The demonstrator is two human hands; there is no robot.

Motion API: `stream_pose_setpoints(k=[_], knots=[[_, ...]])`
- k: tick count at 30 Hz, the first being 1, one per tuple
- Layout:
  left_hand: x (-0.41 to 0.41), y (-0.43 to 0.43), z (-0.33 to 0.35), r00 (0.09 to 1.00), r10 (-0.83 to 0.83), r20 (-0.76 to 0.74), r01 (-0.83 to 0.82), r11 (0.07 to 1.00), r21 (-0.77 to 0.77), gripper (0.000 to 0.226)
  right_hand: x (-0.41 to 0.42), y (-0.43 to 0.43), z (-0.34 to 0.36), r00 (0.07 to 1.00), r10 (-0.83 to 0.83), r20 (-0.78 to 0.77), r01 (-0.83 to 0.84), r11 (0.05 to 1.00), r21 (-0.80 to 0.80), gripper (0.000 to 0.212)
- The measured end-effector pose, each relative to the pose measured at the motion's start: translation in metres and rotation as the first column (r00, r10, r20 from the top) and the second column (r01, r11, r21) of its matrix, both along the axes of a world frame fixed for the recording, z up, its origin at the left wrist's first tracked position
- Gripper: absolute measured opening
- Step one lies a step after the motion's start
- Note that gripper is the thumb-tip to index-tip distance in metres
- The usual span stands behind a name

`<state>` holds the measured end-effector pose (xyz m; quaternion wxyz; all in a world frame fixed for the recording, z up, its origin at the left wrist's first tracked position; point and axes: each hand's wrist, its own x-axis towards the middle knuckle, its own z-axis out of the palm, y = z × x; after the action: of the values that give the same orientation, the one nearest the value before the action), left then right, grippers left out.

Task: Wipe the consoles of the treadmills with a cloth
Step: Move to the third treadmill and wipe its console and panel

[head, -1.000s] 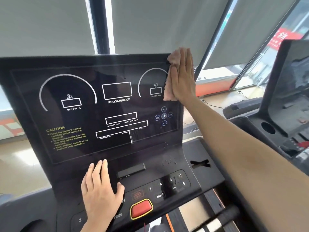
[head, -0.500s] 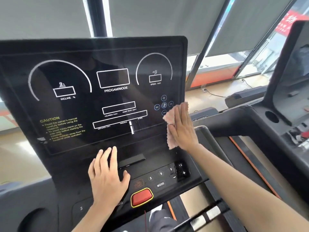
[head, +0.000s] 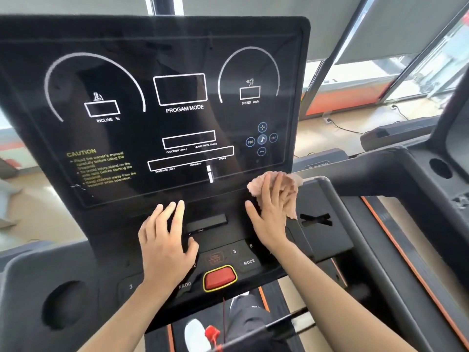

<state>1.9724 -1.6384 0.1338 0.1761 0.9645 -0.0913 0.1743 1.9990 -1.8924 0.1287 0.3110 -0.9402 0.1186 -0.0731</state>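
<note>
A black treadmill console (head: 152,59) fills the view, with white gauge outlines and yellow caution text on its screen. My right hand (head: 271,214) lies flat on a pinkish cloth (head: 291,189), pressing it against the console just below the screen's lower right corner. My left hand (head: 165,240) rests flat, fingers together, on the lower button panel to the left of a small slot. A red stop button (head: 219,278) sits below, between my wrists.
A second treadmill's console (head: 454,138) stands at the right, with a round cup holder (head: 440,168). Another cup holder (head: 64,303) is at the lower left. Window frames and blinds are behind. My leg and white shoe (head: 195,334) show on the belt below.
My right hand has swept the cloth down the screen's right side, from the top right corner to the ledge under the screen. My left hand stays on the lower panel.
</note>
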Motion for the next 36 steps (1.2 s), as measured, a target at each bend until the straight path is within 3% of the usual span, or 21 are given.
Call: stream_pose_setpoints(k=[2,6,13,18,20,22,24,27,29,32,34,36], knots=[[0.000,0.001,-0.002,1.000,-0.006,0.007,0.006,1.000,0.007,0.074,0.001,0.014,0.004,0.999,0.043,0.032,-0.045,0.998,0.036,0.084],[-0.001,0.007,-0.002,1.000,-0.019,0.004,0.019,1.000,0.019,0.077,-0.006,0.036,0.005,0.973,0.225,0.046,-0.222,0.973,-0.062,0.084],[-0.002,0.005,0.012,0.999,-0.050,0.011,0.050,0.999,0.011,0.071,-0.014,0.036,0.013,0.952,0.300,0.058,-0.286,0.942,-0.174,0.078],[0.012,-0.034,0.032,0.938,-0.327,0.111,0.334,0.941,-0.051,0.062,-0.014,0.007,0.029,0.899,0.393,0.191,-0.357,0.913,-0.195,0.080],[0.023,-0.055,0.033,0.901,-0.419,0.110,0.427,0.902,-0.064,0.061,-0.012,-0.004,0.035,0.889,0.391,0.238,-0.381,0.920,-0.087,0.074],[0.035,-0.074,0.030,0.870,-0.484,0.094,0.490,0.870,-0.055,0.060,-0.011,-0.008,0.048,0.924,0.277,0.264,-0.338,0.914,0.223,0.068],[0.046,-0.087,0.025,0.827,-0.555,0.086,0.556,0.831,0.014,0.058,-0.008,-0.014,0.060,0.955,0.158,0.251,-0.267,0.825,0.499,0.069],[0.058,-0.100,0.018,0.799,-0.600,0.040,0.580,0.786,0.213,0.060,0.000,-0.031,0.069,0.972,-0.004,0.235,-0.148,0.765,0.626,0.061],[0.063,-0.107,0.015,0.818,-0.575,0.024,0.539,0.779,0.322,0.063,0.002,-0.045,0.069,0.966,-0.080,0.246,-0.082,0.807,0.585,0.055],[0.069,-0.117,0.012,0.833,-0.551,0.044,0.478,0.758,0.445,0.070,0.000,-0.069,0.052,0.959,-0.124,0.254,0.023,0.930,0.367,0.053],[0.072,-0.126,0.012,0.846,-0.529,0.070,0.430,0.754,0.497,0.073,-0.003,-0.079,0.035,0.985,-0.048,0.168,0.008,0.974,0.228,0.063],[0.076,-0.135,0.010,0.850,-0.521,0.077,0.408,0.743,0.530,0.073,-0.009,-0.081,0.021,0.996,0.028,0.082,-0.045,0.975,0.216,0.081]])
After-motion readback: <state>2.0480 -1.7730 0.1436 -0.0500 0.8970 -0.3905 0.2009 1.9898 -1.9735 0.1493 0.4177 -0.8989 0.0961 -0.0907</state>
